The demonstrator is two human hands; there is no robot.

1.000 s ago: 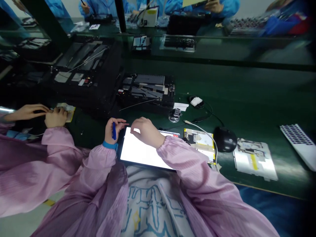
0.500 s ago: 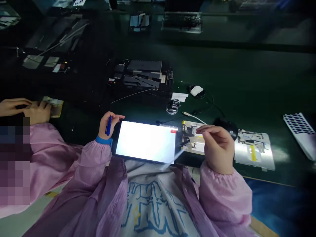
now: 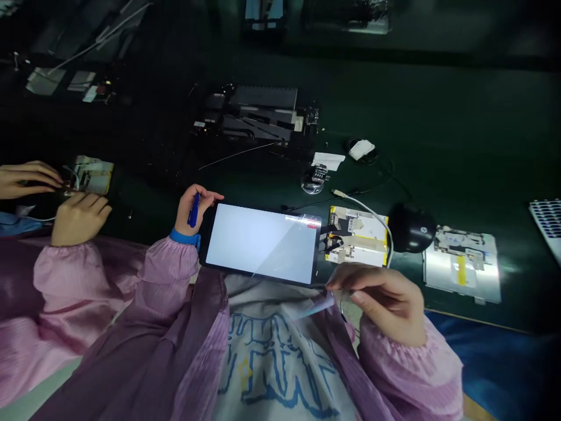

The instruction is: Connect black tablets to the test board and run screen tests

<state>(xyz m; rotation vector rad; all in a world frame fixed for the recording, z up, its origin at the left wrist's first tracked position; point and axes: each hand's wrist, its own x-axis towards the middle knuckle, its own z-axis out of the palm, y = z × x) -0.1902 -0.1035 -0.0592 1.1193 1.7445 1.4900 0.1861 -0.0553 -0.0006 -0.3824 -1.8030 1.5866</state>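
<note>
A tablet [image 3: 262, 242] with a lit white screen lies at the near edge of the green table [image 3: 460, 152]. My left hand [image 3: 191, 207] rests at its left end, fingers curled round a blue pen [image 3: 193, 210]. My right hand [image 3: 381, 298] is near the tablet's lower right corner, pinching a clear protective film [image 3: 302, 292] that lifts off the screen from the right side.
An opened device [image 3: 357, 235] with yellow tape sits right of the tablet, then a black mouse [image 3: 411, 227] and a silver back panel [image 3: 462, 264]. Dark trays of parts [image 3: 258, 114] lie behind. A co-worker's hands [image 3: 65, 204] work at the left.
My right hand moved from the tablet's screen to its right end, then back toward me, drawing the clear film off the screen. The view tilted down.
</note>
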